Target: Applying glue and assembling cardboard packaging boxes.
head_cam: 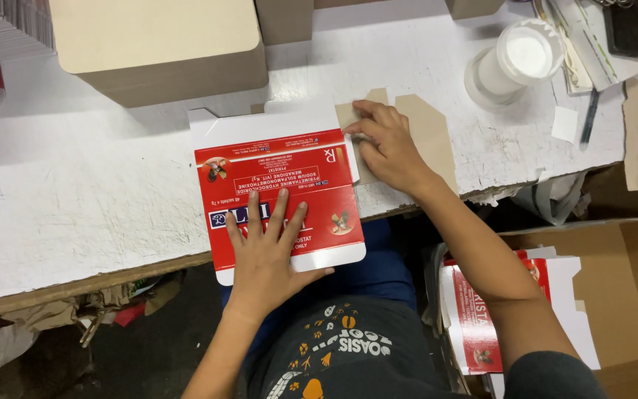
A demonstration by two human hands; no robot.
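View: head camera, looking straight down at the bench [75,192] and the person's lap.
Item in hand: flat red-and-white carton blank [278,196], unfolded, lying near the front edge of the bench, its lower flap hanging just over that edge.
Left hand [267,247]: palm down on the lower half of the blank, fingers [280,210] spread and flat, pressing it to the bench; nothing pinched.
Right hand [389,148]: at the right edge of the blank, fingers bent and close together, fingertips resting on the side flap where it meets a brown card piece [430,137] beneath; whether they pinch the flap cannot be told.
Progress: judged early; the blank lies fully flat, no panel stands up, and every fold appears left to do.
Stock: more flat blanks [511,310] of the same kind stand in an open brown box [629,295] by the person's right side, below bench level.
Surroundings: large plain cardboard box [160,48] at the back of the bench, just behind the blank; white pot [515,63] at back right; pen [590,114] and papers at far right.
Obstructions: the large box sits close to the blank's top edge; brown card scraps lie under the right hand.
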